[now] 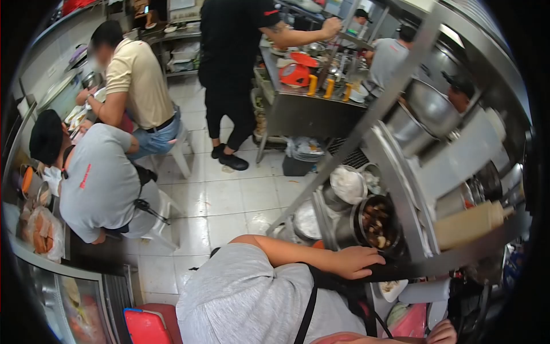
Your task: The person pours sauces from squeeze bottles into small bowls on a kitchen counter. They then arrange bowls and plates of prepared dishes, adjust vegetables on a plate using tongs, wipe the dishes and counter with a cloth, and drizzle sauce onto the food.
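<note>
Our left hand (352, 264) has its fingers loosely extended and a little apart, with nothing visible in them, by the left end of a steel shelf rail (464, 251); our right hand (442, 333), low at the near edge, has bent fingers, and we cannot tell whether they hold anything. Just beyond the left hand stands the uncovered steel pot (345, 226) of dark, chunky food; a careless sweep of the wrist could dip into it or jolt it. A white dish (395, 296) of food sits between our hands, where a dropping forearm could tip it. Far right, the steel bowl (432, 106) might slide if the rack were bumped. Farther left, a standing person in black (229, 63) occupies the tiled floor (226, 195), so stepping back unawares could cause a collision.
</note>
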Tool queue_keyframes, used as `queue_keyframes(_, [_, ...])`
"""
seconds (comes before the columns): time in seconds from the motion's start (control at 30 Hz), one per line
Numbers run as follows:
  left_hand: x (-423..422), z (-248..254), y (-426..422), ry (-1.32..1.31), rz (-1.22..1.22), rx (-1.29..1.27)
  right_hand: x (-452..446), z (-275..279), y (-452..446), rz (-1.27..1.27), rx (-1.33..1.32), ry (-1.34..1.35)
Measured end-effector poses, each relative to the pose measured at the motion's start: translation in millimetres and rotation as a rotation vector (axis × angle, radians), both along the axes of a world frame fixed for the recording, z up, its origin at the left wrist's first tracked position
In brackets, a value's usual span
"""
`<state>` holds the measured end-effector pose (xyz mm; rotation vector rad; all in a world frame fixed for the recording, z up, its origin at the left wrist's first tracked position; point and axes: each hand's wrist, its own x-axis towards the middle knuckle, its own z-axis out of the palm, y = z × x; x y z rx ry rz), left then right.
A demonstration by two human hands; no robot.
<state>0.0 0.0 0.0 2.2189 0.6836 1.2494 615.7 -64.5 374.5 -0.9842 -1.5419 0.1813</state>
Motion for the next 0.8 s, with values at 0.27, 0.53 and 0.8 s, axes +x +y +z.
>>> queue_keyframes(0.27, [-240.8, -53.8, -47.1, -0.089, 0.471, -0.242, -501.7, -302.0, 62.5, 1.594, -0.167, 0.073])
queue_keyframes(0.53, [-406.1, -57.9, -127.4, -0.047, 0.915, -0.495, -755.1, -298.1, 119.9, 1.712, -0.299, 0.096])
queue_keyframes(0.8, [-486.0, -79.2, -143.6, -0.400, 1.223, -0.560, -920.2, -311.7, 186.2, 1.822, -0.465, 0.046])
